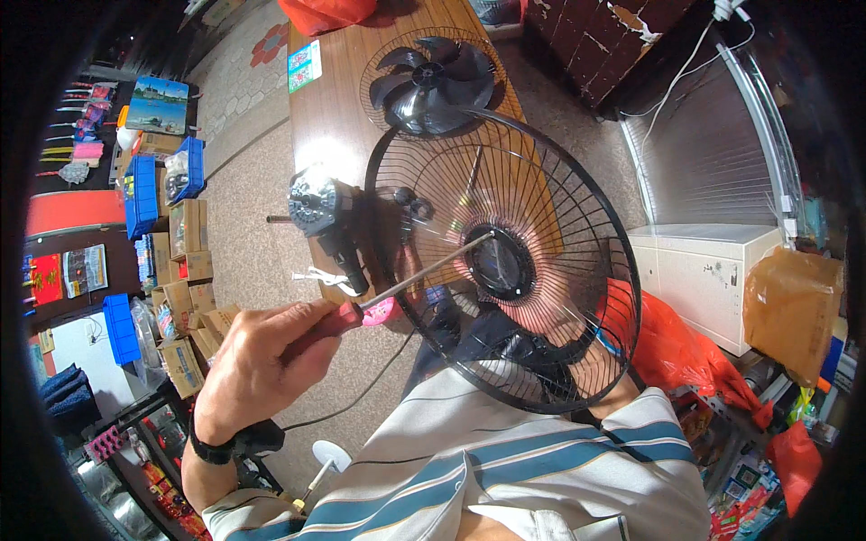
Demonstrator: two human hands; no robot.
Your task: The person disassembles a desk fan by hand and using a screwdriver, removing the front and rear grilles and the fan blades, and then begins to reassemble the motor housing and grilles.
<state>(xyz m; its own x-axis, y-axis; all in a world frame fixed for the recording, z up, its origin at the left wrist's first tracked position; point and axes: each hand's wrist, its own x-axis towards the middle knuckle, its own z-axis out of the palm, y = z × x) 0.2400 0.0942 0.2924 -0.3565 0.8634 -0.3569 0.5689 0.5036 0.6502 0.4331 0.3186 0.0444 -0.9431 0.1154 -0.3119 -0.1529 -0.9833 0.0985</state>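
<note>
My left hand point(271, 361) is closed around the dark red handle of a screwdriver point(424, 275). Its long shaft reaches right, and the tip meets the round black hub of a wire fan guard point(622, 261). Behind that guard, seen through its wires, my right hand point(548, 293) grips it around the hub, with the fingers partly hidden. On the wooden table point(329, 99) a fan motor point(327, 216) lies left of the guard. Beyond it, dark fan blades point(428, 81) rest in another wire guard. Small round black parts point(410, 203) and a second screwdriver point(471, 185) show through the near guard.
A red bag point(329, 11) sits at the table's far end. To the right stand a white cabinet point(704, 270) and red plastic bags point(677, 338). Cardboard boxes point(185, 361) and blue bins point(119, 329) line the left. A dark cable point(361, 397) crosses the floor.
</note>
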